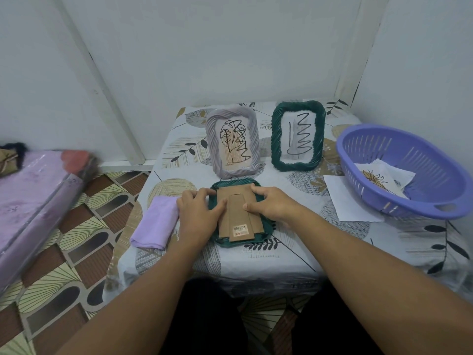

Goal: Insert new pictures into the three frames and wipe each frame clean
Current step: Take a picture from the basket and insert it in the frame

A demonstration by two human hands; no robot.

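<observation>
While both hands work at it, the scene reads so:
Face-down frame: a dark green frame [266, 221] lies front-down near the worktop's front edge, between the two hands; its face is hidden.
Backing board: brown cardboard [240, 216] with a stand flap and a barcode sticker covers most of the frame's back.
Left hand [198, 216]: fingers curled over the board's left edge and far corner, thumb laid on the board; palm side hidden.
Right hand [271, 203]: fingers bent over the board's far right corner, thumb on its right edge.
Cloth: a folded lilac cloth [154, 225] lies just left of the left hand, touching it.
Upright frames: a pale lilac frame [231, 142] and a green frame [298, 135] stand behind, each with a line drawing.
Basket: a purple slotted basket [409, 172] at right holds printed sheets, partly hidden by its wall, and rests on a white sheet [350, 201].
Worktop [332, 244]: covered by a leaf-print cloth.
</observation>
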